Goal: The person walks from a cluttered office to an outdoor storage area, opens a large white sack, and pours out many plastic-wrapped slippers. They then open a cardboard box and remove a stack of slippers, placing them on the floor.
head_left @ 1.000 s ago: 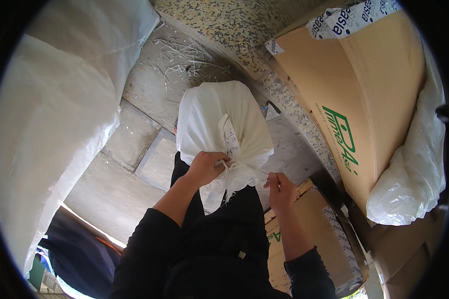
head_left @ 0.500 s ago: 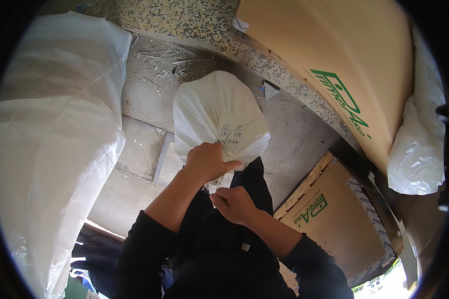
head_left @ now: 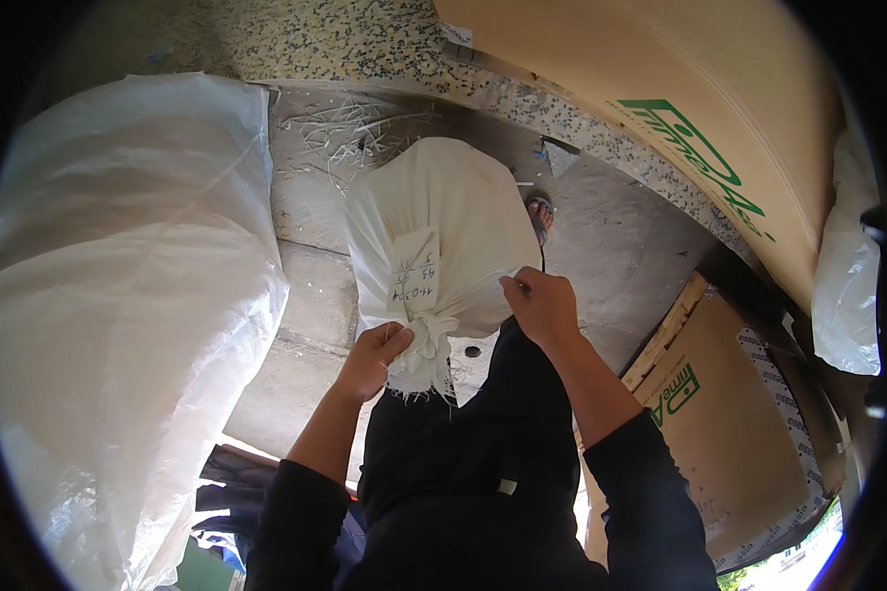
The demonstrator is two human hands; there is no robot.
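Note:
A full white woven sack [head_left: 453,197] stands upright in front of my legs, its gathered neck [head_left: 426,345] tied and turned toward me, with a frayed lower edge. A pale tag with handwriting [head_left: 414,271] lies against the sack just above the neck. My left hand [head_left: 373,360] pinches the left side of the neck between thumb and fingers. At the sack's right side, my right hand [head_left: 544,303] is closed in a pinch beside the cloth. Whatever it holds is too fine to make out.
A large translucent plastic-wrapped bundle [head_left: 138,325] fills the left. Big cardboard boxes [head_left: 641,69] stand at the far right, another carton [head_left: 729,424] nearer right. Loose pale strips [head_left: 340,133] litter the floor by a speckled stone ledge [head_left: 365,54]. My sandalled foot [head_left: 540,215] shows beside the sack.
My hands have moved apart: the left down to the left side of the neck, the right up and right to the sack's side. The neck's frayed end has come into view.

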